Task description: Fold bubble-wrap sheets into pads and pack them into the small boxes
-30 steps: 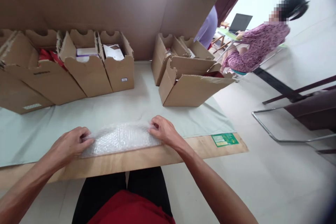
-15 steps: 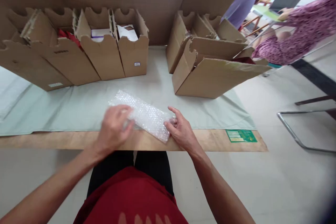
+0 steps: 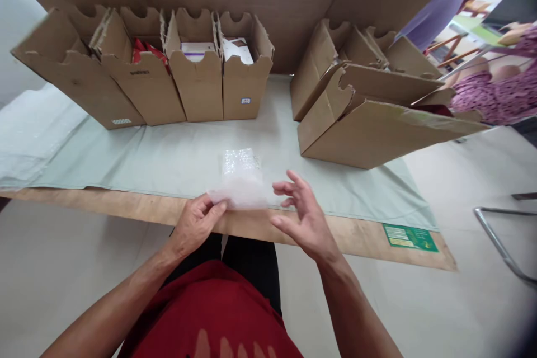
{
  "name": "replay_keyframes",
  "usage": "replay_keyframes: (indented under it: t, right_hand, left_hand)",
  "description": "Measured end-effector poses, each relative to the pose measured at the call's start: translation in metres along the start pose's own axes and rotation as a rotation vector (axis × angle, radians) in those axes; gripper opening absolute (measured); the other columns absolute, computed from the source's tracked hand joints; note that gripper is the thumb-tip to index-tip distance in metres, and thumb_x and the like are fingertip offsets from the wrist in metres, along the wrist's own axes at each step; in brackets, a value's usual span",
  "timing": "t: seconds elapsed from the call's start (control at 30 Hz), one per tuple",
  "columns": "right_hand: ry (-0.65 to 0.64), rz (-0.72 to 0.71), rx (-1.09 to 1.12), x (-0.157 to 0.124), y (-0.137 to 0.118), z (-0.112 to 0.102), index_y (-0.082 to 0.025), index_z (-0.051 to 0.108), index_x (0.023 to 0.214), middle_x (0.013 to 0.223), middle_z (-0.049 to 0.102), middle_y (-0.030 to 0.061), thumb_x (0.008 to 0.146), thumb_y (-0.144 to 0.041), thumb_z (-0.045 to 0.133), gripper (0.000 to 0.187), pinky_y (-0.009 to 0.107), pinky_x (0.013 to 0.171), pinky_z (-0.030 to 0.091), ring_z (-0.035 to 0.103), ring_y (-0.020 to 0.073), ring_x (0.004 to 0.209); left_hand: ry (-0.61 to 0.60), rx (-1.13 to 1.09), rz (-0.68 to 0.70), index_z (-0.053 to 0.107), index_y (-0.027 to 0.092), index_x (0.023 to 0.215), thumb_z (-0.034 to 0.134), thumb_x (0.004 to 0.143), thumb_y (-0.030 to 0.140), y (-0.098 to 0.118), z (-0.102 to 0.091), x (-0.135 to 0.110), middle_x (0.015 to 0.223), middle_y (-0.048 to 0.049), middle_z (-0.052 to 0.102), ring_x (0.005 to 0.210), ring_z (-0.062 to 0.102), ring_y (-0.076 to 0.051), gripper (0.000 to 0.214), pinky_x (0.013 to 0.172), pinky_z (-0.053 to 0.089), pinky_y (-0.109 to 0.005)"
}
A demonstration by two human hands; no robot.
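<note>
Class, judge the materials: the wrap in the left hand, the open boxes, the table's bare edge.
Wrap: likely plastic, clear and glossy, bubbled and glinting. Boxes: matt brown cardboard, with rough cut rims. Table edge: probably wood, dull, tan and mottled.

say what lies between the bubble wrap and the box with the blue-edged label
Pale green cloth separates the bubble wrap from the box in the head view.

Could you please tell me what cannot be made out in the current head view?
In the head view:
Bubble wrap: near part's surface, smeared by blur.
Leftmost box: bottom, hidden by its own front.
Blue-edged label: print, too small.
Pink patterned clothing: rest, cut off by the right edge.
</note>
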State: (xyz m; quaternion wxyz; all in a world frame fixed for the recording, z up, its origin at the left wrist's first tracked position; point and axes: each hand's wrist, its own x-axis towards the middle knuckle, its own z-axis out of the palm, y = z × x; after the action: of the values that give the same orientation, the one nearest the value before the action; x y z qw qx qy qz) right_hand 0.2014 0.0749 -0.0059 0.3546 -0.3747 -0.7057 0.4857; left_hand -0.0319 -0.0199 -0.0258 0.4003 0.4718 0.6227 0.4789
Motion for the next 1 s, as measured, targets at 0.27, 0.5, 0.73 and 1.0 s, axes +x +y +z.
replay_keyframes:
  t: [0.27, 0.5, 0.73, 1.0]
  right_hand:
    - [-0.063, 0.164, -0.002, 0.033, 0.012, 0.038, -0.016, 0.051, 0.143, 0.074, 0.055, -0.0054, 0.089, -0.037, 0.064, 0.059, 0.031, 0.068, 0.045, 0.054, 0.0145, 0.067]
    - [-0.018, 0.185, -0.248, 0.032, 0.018, 0.041, -0.018, 0.049, 0.146, 0.076, 0.058, -0.0046, 0.089, -0.035, 0.06, 0.06, 0.03, 0.07, 0.047, 0.058, 0.016, 0.066]
    - [0.039, -0.209, -0.772, 0.019, 0.015, 0.032, -0.017, 0.051, 0.146, 0.122, 0.069, 0.016, 0.096, -0.039, 0.063, 0.056, 0.045, 0.088, 0.053, 0.067, 0.0314, 0.106]
    - [-0.29, -0.493, -0.818, 0.019, 0.016, 0.03, -0.019, 0.069, 0.117, 0.135, 0.07, 0.0137, 0.105, -0.014, 0.049, 0.024, 0.05, 0.106, 0.043, 0.06, 0.0307, 0.132]
  left_hand:
    - [-0.011, -0.009, -0.025, 0.07, 0.018, 0.117, 0.058, 0.097, 0.041, 0.0, -0.001, 0.017, 0.09, -0.0031, 0.077, 0.09, 0.073, -0.02, 0.033, 0.082, 0.057, -0.03]
    - [0.226, 0.646, 0.215, 0.068, 0.017, 0.12, 0.063, 0.092, 0.025, -0.013, 0.007, 0.032, 0.076, -0.0007, 0.072, 0.073, 0.068, -0.02, 0.029, 0.077, 0.052, -0.033]
    - [0.231, 1.01, 0.323, 0.06, 0.019, 0.14, 0.066, 0.094, 0.021, -0.014, 0.015, 0.037, 0.093, -0.0053, 0.068, 0.076, 0.067, -0.024, 0.047, 0.071, 0.053, -0.034]
    - [0.22, 0.829, 0.529, 0.064, 0.017, 0.135, 0.06, 0.1, 0.03, -0.011, -0.002, 0.034, 0.126, -0.017, 0.066, 0.107, 0.069, -0.028, 0.038, 0.089, 0.057, -0.041]
